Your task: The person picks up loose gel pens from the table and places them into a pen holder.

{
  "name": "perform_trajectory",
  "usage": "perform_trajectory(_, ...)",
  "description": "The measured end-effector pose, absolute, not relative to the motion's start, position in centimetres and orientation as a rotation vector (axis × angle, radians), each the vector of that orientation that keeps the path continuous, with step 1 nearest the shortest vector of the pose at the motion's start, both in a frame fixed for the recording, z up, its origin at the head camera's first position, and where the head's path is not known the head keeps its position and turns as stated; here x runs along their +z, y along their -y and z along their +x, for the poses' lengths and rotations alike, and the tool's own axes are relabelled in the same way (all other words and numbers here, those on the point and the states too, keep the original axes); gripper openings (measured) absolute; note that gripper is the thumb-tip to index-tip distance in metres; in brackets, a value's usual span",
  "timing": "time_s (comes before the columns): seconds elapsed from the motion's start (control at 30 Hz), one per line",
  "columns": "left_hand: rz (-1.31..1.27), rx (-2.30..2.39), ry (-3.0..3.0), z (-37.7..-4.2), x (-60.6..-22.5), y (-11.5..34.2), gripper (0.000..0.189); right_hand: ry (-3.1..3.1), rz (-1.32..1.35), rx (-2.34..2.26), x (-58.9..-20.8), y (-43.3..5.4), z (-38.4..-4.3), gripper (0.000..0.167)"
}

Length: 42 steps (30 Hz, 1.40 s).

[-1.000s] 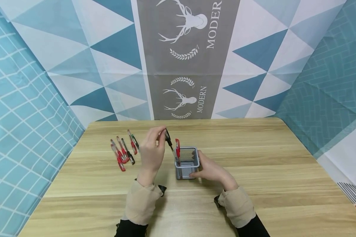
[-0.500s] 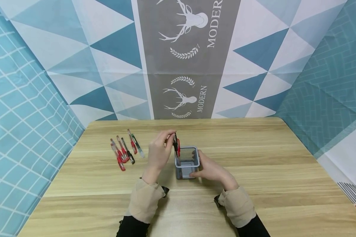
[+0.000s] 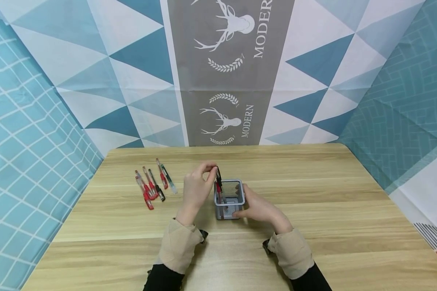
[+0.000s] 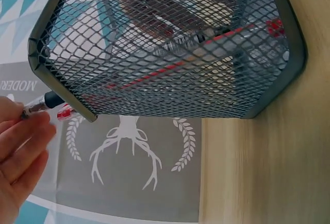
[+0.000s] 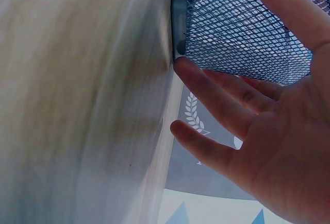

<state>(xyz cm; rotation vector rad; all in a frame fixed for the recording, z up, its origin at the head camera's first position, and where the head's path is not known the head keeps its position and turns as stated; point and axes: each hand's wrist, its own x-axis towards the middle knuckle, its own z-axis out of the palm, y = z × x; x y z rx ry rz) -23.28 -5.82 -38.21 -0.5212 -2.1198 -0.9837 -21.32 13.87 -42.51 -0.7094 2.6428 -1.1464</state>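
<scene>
My left hand (image 3: 196,192) pinches the upper end of a black-capped pen (image 3: 219,174) between thumb and fingers. The pen's lower part slants down inside a grey metal mesh pen holder (image 3: 228,212). A red pen (image 3: 218,188) leans in the same holder; in the left wrist view its end (image 4: 66,113) pokes out beside the black pen (image 4: 52,99). On the holder's right side, my right hand (image 3: 261,208) grips it, thumb at the front and fingers behind. The right wrist view shows that hand (image 5: 273,116) spread around the mesh wall (image 5: 242,28).
Several red pens (image 3: 147,199) lie bunched on the wooden table (image 3: 313,194) to the left, with a black pen (image 3: 160,195) among them. Closer to the left hand lie another red pen (image 3: 162,178) and a green-topped pen (image 3: 169,180). A patterned cloth (image 3: 225,81) hangs behind the table.
My left hand has moved right and brought the black pen over and down into the holder. The red pen's visible top now sits lower. My right hand stays in place on the holder.
</scene>
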Motion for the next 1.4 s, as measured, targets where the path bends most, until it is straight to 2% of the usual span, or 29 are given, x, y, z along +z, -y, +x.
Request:
perform_trajectory(0.63, -0.488, -0.937, 2.295, -23.4, -38.9, 5.2, 0.012, -2.640, -0.712, -1.137, -42.5, -13.9, -21.4, 0.087)
perform_trajectory(0.97, -0.472, -0.988, 2.407, -23.5, -39.1, 4.9, 0.020, -2.621, -0.725, -1.159, -42.5, -14.0, -21.4, 0.089)
perform_trajectory(1.4, -0.460, -0.982, 2.377, -23.6, -39.3, 4.9, 0.019, -2.620, -0.726, -1.157, -42.6, -14.0, -21.5, 0.087)
